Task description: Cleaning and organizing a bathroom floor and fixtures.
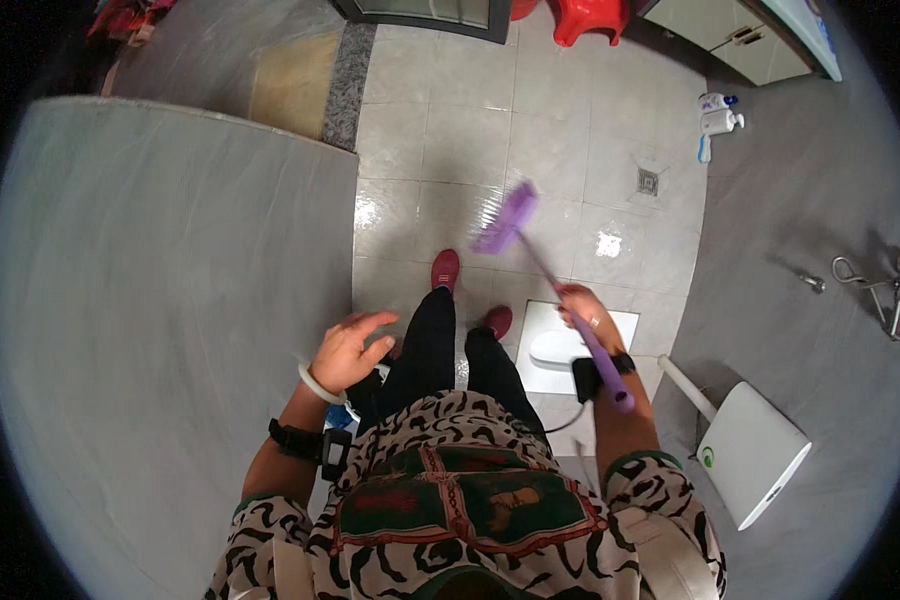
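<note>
My right hand (581, 304) is closed around the handle of a purple long-handled scrub brush (543, 263). The brush's wide bristled head (507, 218) is slightly blurred and lies over the tiled floor ahead of my feet; whether it touches the tiles I cannot tell. Its thick grip end (610, 378) runs back along my right forearm. My left hand (351, 350) holds nothing, its fingers apart, beside my left leg and near the grey wall. Beneath my right hand is a white squat toilet (550, 347) set in the floor.
A white cistern (755, 455) hangs on the right wall, joined to a white pipe (686, 386). Bottles (717, 121) stand by the right wall near a floor drain (648, 181). A red stool (589, 18) and a cabinet (735, 35) are at the far end. A grey partition (180, 300) borders the left.
</note>
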`<state>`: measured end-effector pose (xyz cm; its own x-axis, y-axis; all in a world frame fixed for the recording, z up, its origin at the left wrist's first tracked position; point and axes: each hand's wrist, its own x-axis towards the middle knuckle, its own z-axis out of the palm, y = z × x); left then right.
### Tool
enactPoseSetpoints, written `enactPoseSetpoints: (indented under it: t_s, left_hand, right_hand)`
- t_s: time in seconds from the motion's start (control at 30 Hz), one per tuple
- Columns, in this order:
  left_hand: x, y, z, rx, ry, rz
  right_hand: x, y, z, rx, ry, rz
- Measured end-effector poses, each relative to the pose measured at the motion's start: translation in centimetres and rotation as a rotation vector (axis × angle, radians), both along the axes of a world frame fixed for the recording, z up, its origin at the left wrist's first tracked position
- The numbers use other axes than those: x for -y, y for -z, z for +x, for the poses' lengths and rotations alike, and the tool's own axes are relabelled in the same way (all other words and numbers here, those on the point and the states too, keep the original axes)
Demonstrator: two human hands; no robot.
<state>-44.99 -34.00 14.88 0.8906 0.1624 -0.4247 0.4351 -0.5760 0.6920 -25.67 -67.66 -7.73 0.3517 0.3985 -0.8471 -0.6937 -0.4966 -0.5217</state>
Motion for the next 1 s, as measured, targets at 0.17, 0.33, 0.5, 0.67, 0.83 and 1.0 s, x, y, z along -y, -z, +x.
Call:
enactPoseSetpoints:
  t_s: [0.17,0.33,0.5,0.67,0.83,1.0]
  left_hand:
    - [1.6,-1.7,-0.7,0.032,-0.031,-0.012]
    - [0.0,-1.4,-2.9,0.033,-0.057,-0.023]
    - [-4.0,-1.3,-3.0,0.024,-0.075,0.03]
    - [-9.9,-2.6,-2.7,0.009,-0.073,0.135]
    - [-16.4,-0.3,-3.9,0.058,-0.118,0.249]
    - [-18.3,0.0,-7.8,0.005,-0.275,0.231]
  right_hand:
    - [13.6,-1.5,-0.6,0.108,-0.01,-0.398]
    - [11.1,-9.5,-1.2,-0.052,0.182,-0.358]
    - [-1.0,-13.1,-3.2,-0.151,-0.144,-0.165]
    - [-17.4,-4.1,-8.3,-0.171,-0.401,0.237]
    - [-27.8,7.1,-9.7,0.182,-0.733,0.378]
    - [-21.3,1.4,-2.9,0.108,-0.51,0.057]
